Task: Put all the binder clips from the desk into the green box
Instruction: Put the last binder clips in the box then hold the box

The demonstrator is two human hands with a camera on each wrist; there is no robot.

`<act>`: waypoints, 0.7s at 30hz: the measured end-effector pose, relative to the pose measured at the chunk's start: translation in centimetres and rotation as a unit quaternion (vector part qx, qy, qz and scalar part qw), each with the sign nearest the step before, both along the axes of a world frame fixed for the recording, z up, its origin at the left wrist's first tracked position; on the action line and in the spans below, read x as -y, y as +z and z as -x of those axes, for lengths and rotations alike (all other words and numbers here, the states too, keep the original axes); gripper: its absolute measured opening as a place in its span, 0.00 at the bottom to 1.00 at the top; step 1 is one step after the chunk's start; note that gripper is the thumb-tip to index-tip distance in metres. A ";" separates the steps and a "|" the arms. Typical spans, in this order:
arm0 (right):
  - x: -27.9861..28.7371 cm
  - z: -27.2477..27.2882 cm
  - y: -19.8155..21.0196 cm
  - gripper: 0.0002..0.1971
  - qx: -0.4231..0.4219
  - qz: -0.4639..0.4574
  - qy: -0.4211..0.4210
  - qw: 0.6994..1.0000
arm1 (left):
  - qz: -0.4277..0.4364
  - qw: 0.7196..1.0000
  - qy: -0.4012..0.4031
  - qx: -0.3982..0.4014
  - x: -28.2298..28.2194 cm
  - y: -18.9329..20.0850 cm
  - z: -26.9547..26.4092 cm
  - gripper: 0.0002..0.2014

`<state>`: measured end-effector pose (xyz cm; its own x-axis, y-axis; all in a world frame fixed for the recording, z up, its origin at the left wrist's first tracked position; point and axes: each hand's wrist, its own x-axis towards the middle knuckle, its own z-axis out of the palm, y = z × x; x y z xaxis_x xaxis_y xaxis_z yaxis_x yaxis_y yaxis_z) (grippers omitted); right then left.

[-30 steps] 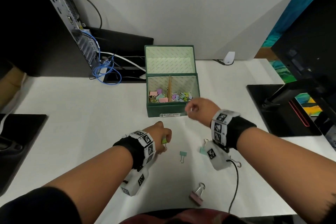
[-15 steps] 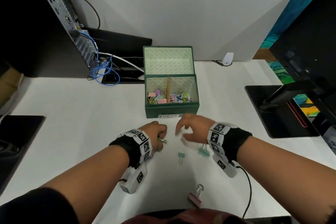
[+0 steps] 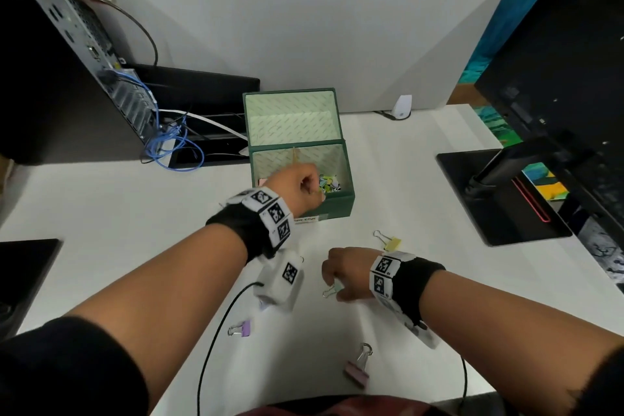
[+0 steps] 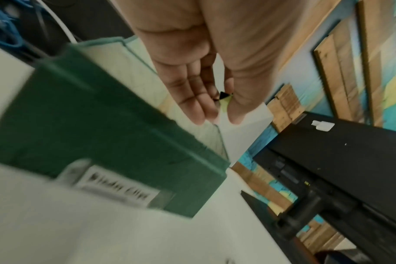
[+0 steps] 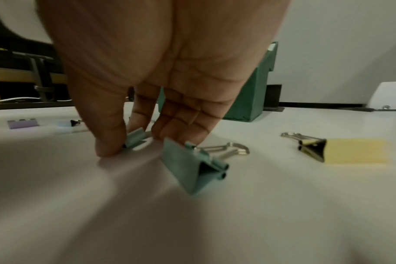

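The green box [image 3: 337, 208] stands open mid-desk, with several coloured binder clips [image 3: 329, 181] in its front compartment. My left hand [image 3: 315, 186] hovers over that compartment. In the left wrist view its thumb and fingers pinch a small light-green clip [image 4: 224, 101]. My right hand [image 3: 332, 285] is down on the desk, where thumb and fingers pinch a small teal clip [image 5: 135, 137]. A larger teal clip [image 5: 192, 166] lies against those fingers. Loose on the desk are a yellow clip [image 3: 391, 242], a purple clip [image 3: 242, 328] and a pink clip [image 3: 357, 370].
A grey divider panel [image 3: 304, 34] runs behind the box. A computer case with blue cables [image 3: 111, 78] stands at the back left. A black monitor stand [image 3: 499, 192] is on the right. A black cord [image 3: 216, 324] trails from my left wrist across the near desk.
My left hand rose from the desk to above the box, carrying its clip. My right hand came back from the box to the desk and pinched a teal clip.
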<state>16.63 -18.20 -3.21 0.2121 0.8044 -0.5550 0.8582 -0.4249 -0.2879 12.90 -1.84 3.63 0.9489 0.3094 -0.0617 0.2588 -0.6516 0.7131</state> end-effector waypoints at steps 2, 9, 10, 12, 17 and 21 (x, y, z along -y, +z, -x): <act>0.4 -0.2 -0.1 0.16 0.006 0.002 -0.021 1.000 | -0.010 1.000 0.011 0.017 0.0 1.3 -1.6 0.08; 1.2 -1.2 0.2 0.16 0.043 -0.037 -0.035 0.998 | 0.009 0.999 -0.004 -0.040 -1.4 0.9 -0.6 0.21; 1.0 -1.3 0.4 0.16 0.049 -0.049 -0.024 0.997 | 0.005 0.998 -0.015 -0.064 -1.7 0.6 0.3 0.20; 0.1 -0.8 0.8 0.16 0.042 -0.075 -0.001 0.996 | -0.007 0.991 -0.049 -0.123 -2.4 -0.2 2.4 0.18; -3.5 1.3 0.9 0.15 0.030 -0.076 0.076 0.994 | -0.091 0.957 -0.101 -0.256 -4.0 -2.4 8.2 0.21; -5.4 2.0 0.0 0.14 0.040 -0.047 0.124 0.990 | -0.099 0.941 -0.144 -0.289 -4.0 -3.7 12.3 0.26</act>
<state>14.62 -12.75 -3.24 0.0416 0.8842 -0.4653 0.9546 -0.1726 -0.2426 0.61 2.18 -0.08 0.8205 0.1039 -0.5621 0.3588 -0.8592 0.3649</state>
